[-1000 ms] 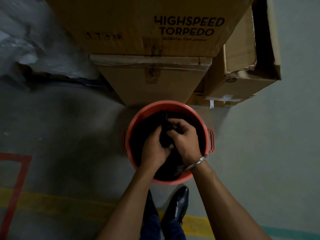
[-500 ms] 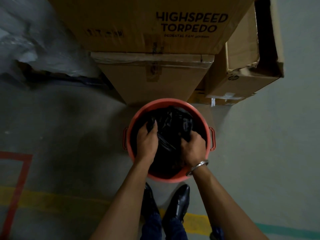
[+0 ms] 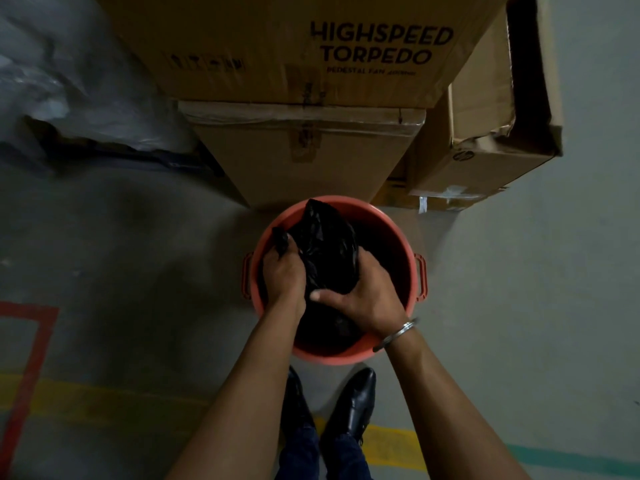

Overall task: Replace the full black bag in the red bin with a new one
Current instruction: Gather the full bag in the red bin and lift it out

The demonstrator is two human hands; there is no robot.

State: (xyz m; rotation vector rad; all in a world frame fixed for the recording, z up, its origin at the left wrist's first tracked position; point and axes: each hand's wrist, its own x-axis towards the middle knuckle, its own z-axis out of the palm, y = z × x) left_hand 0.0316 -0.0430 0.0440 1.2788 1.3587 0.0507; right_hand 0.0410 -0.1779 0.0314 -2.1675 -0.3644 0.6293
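We take this to be the removal step: the black bag (image 3: 323, 247) sits inside the red bin (image 3: 398, 237), gathered into a crumpled bundle that rises toward the rim at 12 o'clock. Our left hand (image 3: 284, 271) is clenched on a twisted tuft of film at the bundle's 9 o'clock side, and our right hand (image 3: 363, 296) wraps the bundle from 4 o'clock, thumb pressed across its lower edge, a metal bangle (image 3: 394, 336) on the wrist.

The next move, as we judge it, calls for a straight upward lift with both grips kept firm, since thin film stretches and may tear if the load hangs from one pinch (how heavy the contents are, we cannot tell). No fresh bag is visible.

The bag is glossy, wrinkled plastic, soft and shapeless. The bin is round, smooth moulded plastic with a small loop handle at 3 and at 9 o'clock. Beyond it at 12 o'clock stand stiff, matte cardboard boxes (image 3: 301, 150), taped along their seams, on a dull concrete floor (image 3: 138, 254).
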